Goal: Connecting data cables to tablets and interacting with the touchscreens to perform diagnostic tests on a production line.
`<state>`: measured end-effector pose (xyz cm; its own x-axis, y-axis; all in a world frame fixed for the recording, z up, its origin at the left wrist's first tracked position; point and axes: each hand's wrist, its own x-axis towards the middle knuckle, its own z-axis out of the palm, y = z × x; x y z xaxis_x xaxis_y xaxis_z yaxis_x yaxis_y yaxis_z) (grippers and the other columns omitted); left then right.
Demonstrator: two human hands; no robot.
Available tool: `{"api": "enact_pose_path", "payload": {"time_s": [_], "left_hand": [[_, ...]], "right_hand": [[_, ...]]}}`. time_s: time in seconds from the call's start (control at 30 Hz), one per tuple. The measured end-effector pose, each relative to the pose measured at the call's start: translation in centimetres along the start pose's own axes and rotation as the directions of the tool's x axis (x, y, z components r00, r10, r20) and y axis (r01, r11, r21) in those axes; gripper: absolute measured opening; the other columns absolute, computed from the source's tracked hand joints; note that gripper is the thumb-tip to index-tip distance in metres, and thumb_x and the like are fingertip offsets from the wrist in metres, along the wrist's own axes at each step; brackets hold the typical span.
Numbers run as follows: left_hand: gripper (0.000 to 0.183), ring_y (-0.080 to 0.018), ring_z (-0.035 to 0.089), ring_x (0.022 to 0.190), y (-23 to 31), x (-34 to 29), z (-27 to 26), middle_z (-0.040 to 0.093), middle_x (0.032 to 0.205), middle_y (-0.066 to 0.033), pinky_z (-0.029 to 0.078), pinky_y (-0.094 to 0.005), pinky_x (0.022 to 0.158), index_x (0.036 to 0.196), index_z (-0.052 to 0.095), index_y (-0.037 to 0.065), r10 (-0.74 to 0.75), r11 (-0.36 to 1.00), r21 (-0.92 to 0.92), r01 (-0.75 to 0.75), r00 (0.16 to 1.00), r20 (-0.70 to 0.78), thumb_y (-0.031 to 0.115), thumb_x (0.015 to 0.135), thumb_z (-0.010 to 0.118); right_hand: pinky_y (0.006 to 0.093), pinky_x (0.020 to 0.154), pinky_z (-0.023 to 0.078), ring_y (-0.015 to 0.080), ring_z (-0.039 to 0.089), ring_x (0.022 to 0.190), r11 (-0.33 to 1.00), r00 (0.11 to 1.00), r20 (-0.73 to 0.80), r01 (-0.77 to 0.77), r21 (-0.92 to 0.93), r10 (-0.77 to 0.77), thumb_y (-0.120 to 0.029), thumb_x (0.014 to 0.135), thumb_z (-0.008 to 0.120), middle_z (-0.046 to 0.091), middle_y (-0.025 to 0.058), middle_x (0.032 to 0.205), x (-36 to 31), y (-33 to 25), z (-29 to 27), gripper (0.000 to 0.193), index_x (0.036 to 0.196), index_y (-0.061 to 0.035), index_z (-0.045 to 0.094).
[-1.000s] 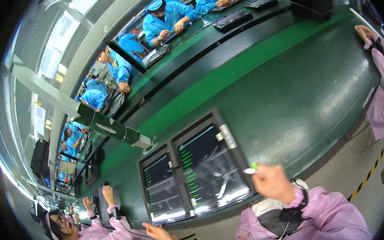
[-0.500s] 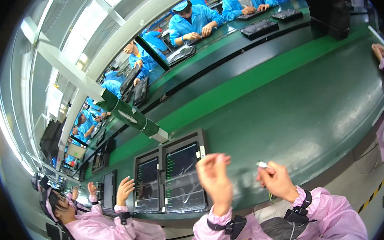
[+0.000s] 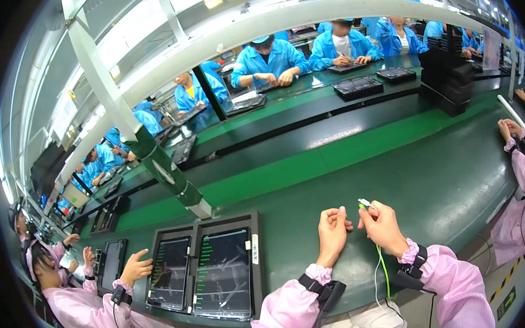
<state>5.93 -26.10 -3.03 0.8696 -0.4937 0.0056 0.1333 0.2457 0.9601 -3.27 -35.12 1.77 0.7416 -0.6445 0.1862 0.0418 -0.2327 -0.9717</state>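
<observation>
Between the thumb and fingers of my right hand (image 3: 381, 224) are the ends of a white cable (image 3: 365, 203) and a green cable (image 3: 384, 275). Their plugs stick out toward the upper left, and both cords hang down past the table edge toward my lap. Just left of it, my left hand (image 3: 333, 235) is closed with fingers curled and thumb raised; whether anything is inside does not show. The two hands are close but apart above the green table. To their left, two dark tablet-like screens (image 3: 222, 274) with green marks lie in a dark grey tray (image 3: 254, 226).
A co-worker in pink (image 3: 85, 307) sits at my left, one hand by the tray. A green-wrapped post (image 3: 168, 170) rises behind the tray. Other pink sleeves (image 3: 524, 166) are at far right. A black stack (image 3: 447, 83) stands across the table, near people in blue.
My view has tilted and shifted, showing more on the right. My left hand has gone from loosely open to closed and moved nearer my right hand. The cables now show more clearly.
</observation>
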Motion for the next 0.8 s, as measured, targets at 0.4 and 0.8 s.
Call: {"api": "enact_pose_path", "payload": {"time_s": [0.4,0.8], "left_hand": [[0.018,-0.0126,0.061,0.069,1.2,-0.2,-5.7,0.062,0.080,-0.0094,0.052,-0.0247,0.065,0.099,0.049,-0.003,0.027,0.962,0.269,-0.046,0.997,0.075,0.011,0.091,0.055],[0.013,-0.0080,0.058,0.071,1.1,0.0,-5.4,0.062,0.081,-0.0048,0.049,-0.0219,0.062,0.094,0.052,-0.001,0.119,0.877,0.453,-0.161,0.985,0.122,0.012,0.092,0.055]], "right_hand": [[0.0340,0.043,0.036,0.0201,0.046,0.043,0.934,0.953,0.264,0.221,-0.279,-0.147,-0.012,0.077,0.060,0.049,0.0144,0.052,2.2,3.6,5.6,0.021,0.065,-0.0009,0.048],[0.0450,0.050,0.043,0.0427,0.055,0.058,0.922,0.952,0.279,0.214,-0.322,-0.123,-0.015,0.079,0.057,0.053,0.0223,0.058,2.8,3.3,5.1,0.018,0.070,-0.0005,0.052]]}}
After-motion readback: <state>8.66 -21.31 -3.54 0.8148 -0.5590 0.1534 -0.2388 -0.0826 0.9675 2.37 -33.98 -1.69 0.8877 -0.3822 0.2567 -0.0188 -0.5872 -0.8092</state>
